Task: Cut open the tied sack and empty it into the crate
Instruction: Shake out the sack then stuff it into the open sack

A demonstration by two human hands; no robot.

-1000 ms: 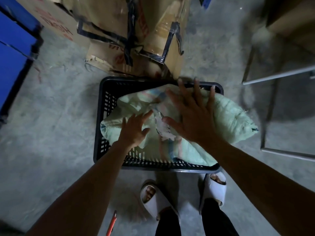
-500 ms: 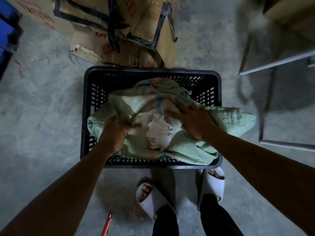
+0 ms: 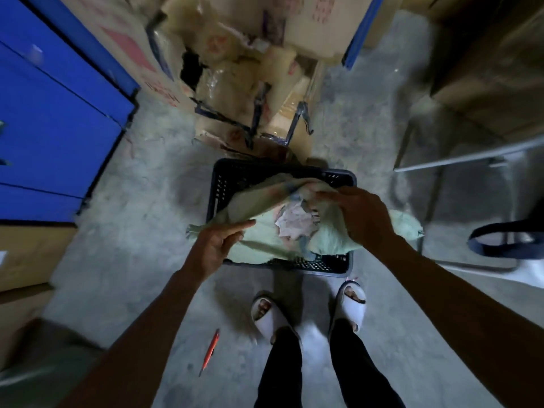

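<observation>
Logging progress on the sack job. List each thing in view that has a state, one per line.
sack: lying across the crate, gripped by both hands
crate: upright on the floor
left hand: holds the sack's left edge
right hand: fingers grip the sack's top fold
red cutter: lying on the floor, unheld

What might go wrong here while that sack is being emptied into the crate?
The sack overhangs both sides of the crate, so contents could spill onto the floor as the left hand and right hand lift it. The orange cutter lies near the sandalled feet, where it might be stepped on.
</observation>
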